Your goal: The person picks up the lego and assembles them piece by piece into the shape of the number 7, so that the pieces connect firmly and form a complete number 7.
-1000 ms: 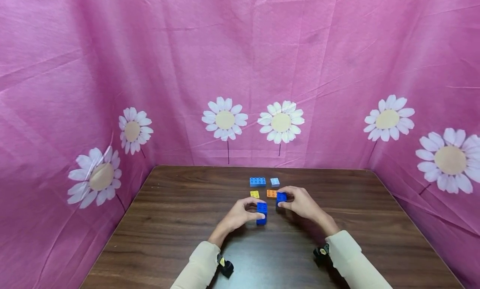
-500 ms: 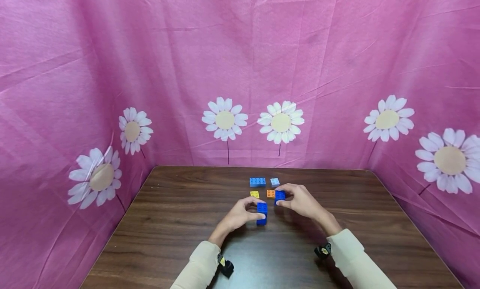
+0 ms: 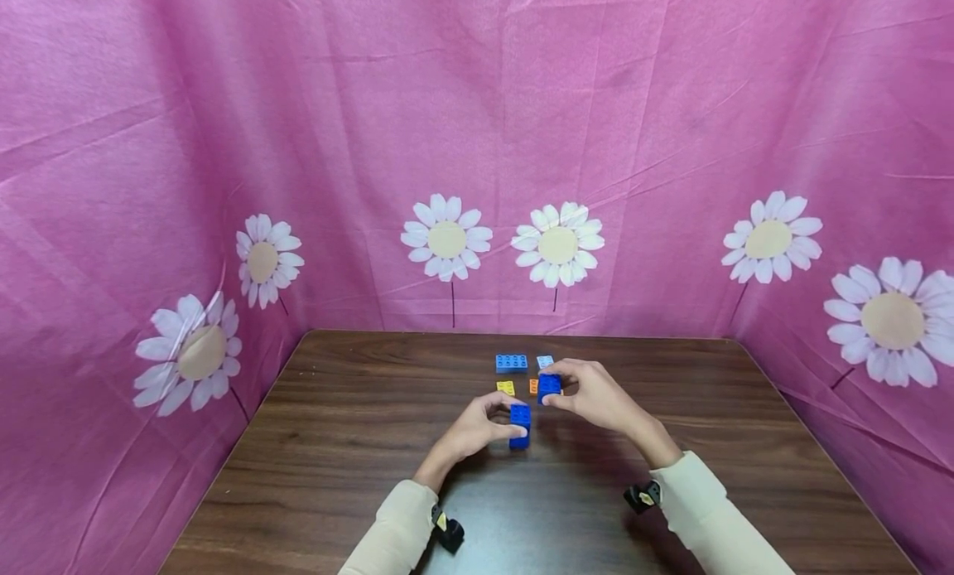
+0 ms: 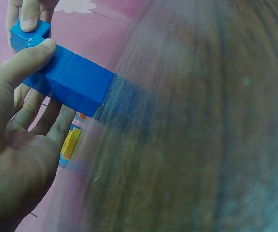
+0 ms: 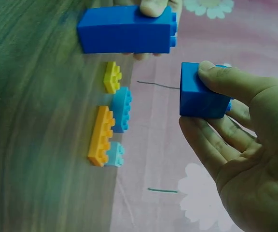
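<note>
My left hand [image 3: 477, 428] grips a dark blue stack [image 3: 520, 436] standing upright on the wooden table, thumb on the near side and fingers behind. A seam between two blocks shows on this stack [image 4: 83, 83] in the left wrist view. Between thumb and fingers, my right hand [image 3: 596, 397] pinches a single dark blue building brick [image 5: 204, 92]. That brick is raised above the table, behind and slightly right of the stack, its studs facing up. In the head view it partly covers an orange brick [image 3: 533, 386].
Behind the hands lie a small yellow brick [image 3: 506, 387], a longer mid-blue brick [image 3: 511, 362] and a small light blue brick [image 3: 545, 361]. The brown table [image 3: 358, 442] ends at a pink curtain [image 3: 477, 103] printed with daisies, which rises at the back and both sides.
My right hand has moved left and slightly up with its blue brick, closer to the stack and over more of the orange brick. The left hand and its stack have stayed put.
</note>
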The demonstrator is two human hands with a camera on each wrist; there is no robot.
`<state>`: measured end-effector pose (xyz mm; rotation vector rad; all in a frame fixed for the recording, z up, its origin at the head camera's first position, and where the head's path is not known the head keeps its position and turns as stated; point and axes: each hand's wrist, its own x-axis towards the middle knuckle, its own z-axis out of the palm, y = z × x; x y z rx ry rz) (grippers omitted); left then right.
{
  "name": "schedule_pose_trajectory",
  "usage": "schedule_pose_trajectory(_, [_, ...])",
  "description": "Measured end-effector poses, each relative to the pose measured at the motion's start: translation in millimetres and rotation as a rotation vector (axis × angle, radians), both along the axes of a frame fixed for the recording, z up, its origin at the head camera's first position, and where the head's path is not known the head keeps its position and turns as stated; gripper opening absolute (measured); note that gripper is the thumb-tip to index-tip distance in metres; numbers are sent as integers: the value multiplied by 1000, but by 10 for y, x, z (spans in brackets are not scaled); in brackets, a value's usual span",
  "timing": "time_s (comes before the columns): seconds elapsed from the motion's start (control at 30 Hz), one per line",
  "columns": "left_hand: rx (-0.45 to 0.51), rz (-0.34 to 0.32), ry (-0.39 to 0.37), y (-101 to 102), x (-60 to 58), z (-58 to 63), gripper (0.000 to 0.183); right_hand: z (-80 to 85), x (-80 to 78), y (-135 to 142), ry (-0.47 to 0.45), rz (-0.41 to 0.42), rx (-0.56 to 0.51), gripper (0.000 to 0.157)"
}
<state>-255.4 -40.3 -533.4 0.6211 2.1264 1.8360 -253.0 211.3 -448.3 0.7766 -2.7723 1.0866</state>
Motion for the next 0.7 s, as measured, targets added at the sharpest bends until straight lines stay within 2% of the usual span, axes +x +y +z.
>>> schedule_pose_trajectory(0.3, [-23, 3, 28, 2, -4, -9, 34, 118, 39, -80, 3, 26, 28, 40])
schedule_pose_trajectory(0.7, [-21, 2, 25, 6, -7, -11, 34, 200, 94, -169, 31, 64, 59, 40])
